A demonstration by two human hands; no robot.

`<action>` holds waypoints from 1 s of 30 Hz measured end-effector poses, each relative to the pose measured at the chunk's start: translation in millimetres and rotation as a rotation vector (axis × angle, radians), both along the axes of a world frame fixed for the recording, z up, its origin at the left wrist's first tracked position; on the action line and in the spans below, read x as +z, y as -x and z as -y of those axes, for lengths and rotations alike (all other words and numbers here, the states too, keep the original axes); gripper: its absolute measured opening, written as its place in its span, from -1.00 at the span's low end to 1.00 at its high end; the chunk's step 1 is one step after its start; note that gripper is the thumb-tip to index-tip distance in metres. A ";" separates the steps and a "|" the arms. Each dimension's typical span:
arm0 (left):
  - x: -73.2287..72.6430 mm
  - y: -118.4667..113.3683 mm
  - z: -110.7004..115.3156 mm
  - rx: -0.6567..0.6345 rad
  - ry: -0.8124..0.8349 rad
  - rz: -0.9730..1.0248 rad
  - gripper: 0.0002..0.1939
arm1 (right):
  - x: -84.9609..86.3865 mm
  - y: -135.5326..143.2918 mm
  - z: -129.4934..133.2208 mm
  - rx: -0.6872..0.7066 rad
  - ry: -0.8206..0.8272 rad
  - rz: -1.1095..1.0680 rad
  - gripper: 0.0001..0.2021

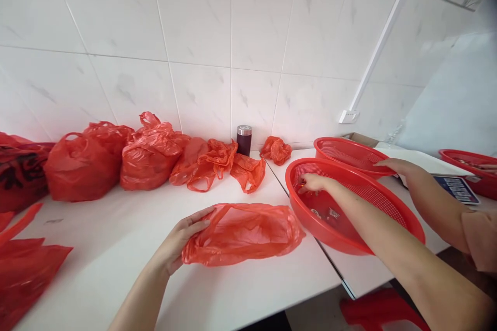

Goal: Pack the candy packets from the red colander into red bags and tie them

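Observation:
My left hand (187, 238) grips the left edge of a red plastic bag (248, 259), which lies on the white table with its mouth spread wide. My right arm reaches across a red plastic basket (353, 245) with perforated sides. Inside it, near the left wall, my right hand (312, 183) has its fingers curled together; what they hold is too small to name. A few small wrapped pieces (333, 213) lie on the basket's bottom.
Filled red bags (83, 165) line the wall at left, beside crumpled bags (209, 160) and a dark flask (244, 142). A co-worker's hand (392, 164) touches a second red basket (341, 152). Behind that arm is a scale (456, 189). A red stool (382, 310) stands below the table.

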State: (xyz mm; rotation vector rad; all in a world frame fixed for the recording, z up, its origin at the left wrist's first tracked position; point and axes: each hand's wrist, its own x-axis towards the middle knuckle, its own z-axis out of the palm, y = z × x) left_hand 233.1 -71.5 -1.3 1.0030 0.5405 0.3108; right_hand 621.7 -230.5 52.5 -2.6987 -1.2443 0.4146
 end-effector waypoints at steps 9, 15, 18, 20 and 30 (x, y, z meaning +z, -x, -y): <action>-2.9 1.7 3.3 -0.144 -0.058 0.144 -0.30 | 94.7 89.6 -8.8 0.359 -0.313 -0.325 -0.69; -4.6 8.3 4.0 -0.230 -0.017 0.263 -0.27 | 36.0 192.5 -50.3 0.947 0.056 -0.341 -0.64; -6.8 14.5 0.1 -0.207 -0.024 0.283 -0.20 | 9.5 193.2 -60.3 0.940 0.090 -0.167 -0.53; -6.9 17.0 -2.3 -0.198 -0.034 0.275 -0.16 | 3.1 184.7 -59.6 0.860 0.094 -0.144 -0.50; -6.4 18.2 -2.3 -0.172 -0.084 0.258 -0.17 | 22.0 167.4 -22.4 0.653 -0.213 -0.255 -0.66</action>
